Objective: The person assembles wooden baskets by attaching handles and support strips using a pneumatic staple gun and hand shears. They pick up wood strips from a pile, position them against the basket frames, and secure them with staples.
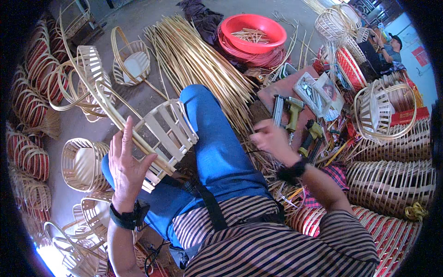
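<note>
- Slatted basket: tilted on the person's lap, left of the near end of the cane bundle.
- Left hand: left of the bundle, fingers extended, resting against the basket's rim.
- Right hand: right of the bundle's near end, fingers curled, blurred; cannot tell whether it holds anything.
- Green nailer: right of the bundle, near the right hand.

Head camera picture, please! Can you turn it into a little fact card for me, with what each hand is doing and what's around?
Left hand: open, touching the edge of the slatted basket
Slatted basket: tilted, over the person's legs
Right hand: blurred, near two green tools; can't tell if it holds anything
Green tools: beyond and beside the right hand
Red bowl: short sticks inside
Floor bundle: long pale sticks
Other person: upper right
</note>
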`<state>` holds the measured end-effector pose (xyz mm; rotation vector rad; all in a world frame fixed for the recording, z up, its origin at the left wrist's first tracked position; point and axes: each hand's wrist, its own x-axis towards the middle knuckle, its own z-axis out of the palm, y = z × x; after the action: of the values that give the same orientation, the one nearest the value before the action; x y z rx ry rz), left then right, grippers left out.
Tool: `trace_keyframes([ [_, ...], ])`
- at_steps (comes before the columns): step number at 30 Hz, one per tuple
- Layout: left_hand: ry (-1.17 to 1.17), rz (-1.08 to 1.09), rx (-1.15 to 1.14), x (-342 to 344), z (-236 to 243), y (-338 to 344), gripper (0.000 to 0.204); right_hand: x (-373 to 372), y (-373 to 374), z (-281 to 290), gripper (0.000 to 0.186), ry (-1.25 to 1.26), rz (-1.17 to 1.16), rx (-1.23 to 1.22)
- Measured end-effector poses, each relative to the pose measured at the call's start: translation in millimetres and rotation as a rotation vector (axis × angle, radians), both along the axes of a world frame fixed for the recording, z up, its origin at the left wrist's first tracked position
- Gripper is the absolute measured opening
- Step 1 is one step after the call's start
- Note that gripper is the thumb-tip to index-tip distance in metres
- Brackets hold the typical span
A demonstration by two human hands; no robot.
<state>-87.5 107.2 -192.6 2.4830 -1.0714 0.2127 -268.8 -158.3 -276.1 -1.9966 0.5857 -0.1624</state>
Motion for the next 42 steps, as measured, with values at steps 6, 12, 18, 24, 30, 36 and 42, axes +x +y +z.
trace_keyframes([
  [6,-0.033,-0.052,0.043,-0.3,7.3,-10.0,0.099,-150.8,-135.2,-88.3,0.064,0.698,-0.442,-0.500],
  [12,-0.008,-0.067,-0.018,0.6,1.2,-11.5,0.107,-162.6,-184.4,-131.7,0.047,0.953,-0.375,-0.624],
  [18,-0.039,-0.074,-0.029,-3.2,1.3,-17.5,0.108,-161.6,-225.7,-130.8,0.040,0.886,-0.090,-0.715],
  [24,-0.146,-0.051,-0.003,1.5,-3.6,-20.3,0.109,-135.4,-149.3,-48.8,0.017,-0.030,-0.478,-0.140],
  [30,-0.123,-0.053,0.009,0.1,-2.8,-23.0,0.110,-36.2,1.2,86.9,0.018,0.059,0.244,0.042],
  [36,-0.149,-0.065,-0.012,-3.3,-2.7,-19.6,0.108,3.3,59.7,100.0,0.027,-0.223,0.662,-0.167],
  [42,-0.125,-0.081,-0.041,-3.4,-2.8,-19.5,0.113,11.4,66.9,97.8,0.025,-0.263,0.747,-0.200],
])
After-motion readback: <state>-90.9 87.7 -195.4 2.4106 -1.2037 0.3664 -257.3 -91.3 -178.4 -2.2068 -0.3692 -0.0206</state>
